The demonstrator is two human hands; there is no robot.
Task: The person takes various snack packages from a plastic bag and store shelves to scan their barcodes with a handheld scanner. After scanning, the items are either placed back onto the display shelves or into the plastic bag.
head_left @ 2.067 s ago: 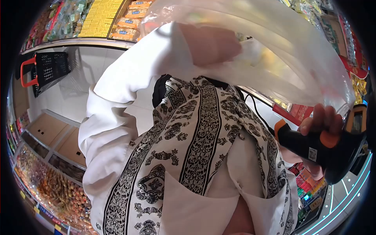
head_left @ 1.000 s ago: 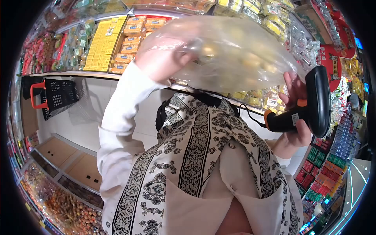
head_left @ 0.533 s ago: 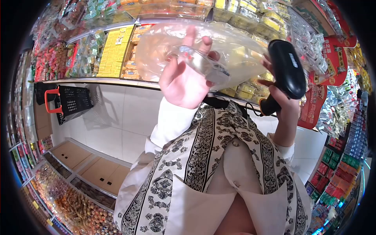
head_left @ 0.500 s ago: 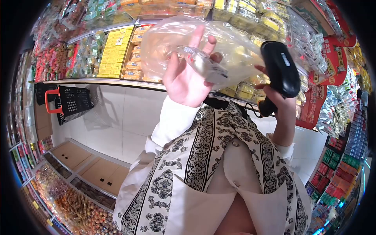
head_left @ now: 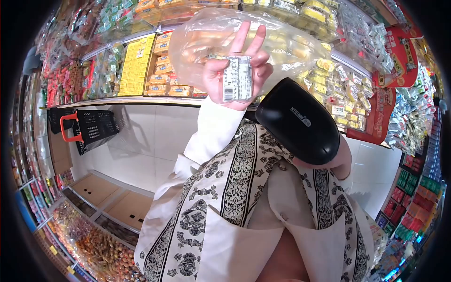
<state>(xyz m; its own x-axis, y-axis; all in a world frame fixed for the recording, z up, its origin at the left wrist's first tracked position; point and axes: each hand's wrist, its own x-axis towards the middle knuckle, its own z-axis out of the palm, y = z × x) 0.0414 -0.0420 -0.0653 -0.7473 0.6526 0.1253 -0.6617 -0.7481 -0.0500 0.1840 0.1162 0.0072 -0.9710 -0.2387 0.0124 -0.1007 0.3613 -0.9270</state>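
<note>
scanner point(head_left: 300, 123) up close on my right, its dark head pointing toward the label point(head_left: 237, 78) that i'm presenting with the left hand point(head_left: 235, 70). left hand is raised in front of the shelves point(head_left: 141, 66), thumb and lower fingers pinched on the label and the neck of a clear bag point(head_left: 225, 35), two fingers standing free and straight. the bag balloons above and behind the hand, pale yellow pieces showing faintly inside. right hand point(head_left: 340, 160) is almost wholly hidden behind the scanner; only a sliver of it shows, so i can't tell how the fingers sit, though the scanner clearly rests in it.

risks as i see them: the label is on soft film, and it looks slightly curved, so a wrinkle or glare off the plastic could spoil a read. the pinch is light and the bag hangs its weight from it, so a slip could let the label twist away or the bag drop. scanner and label sit near each other but not lined up squarely as far as i can judge; a tilted aim could catch nothing. a basket point(head_left: 91, 129) hangs at the left, well apart.
</note>
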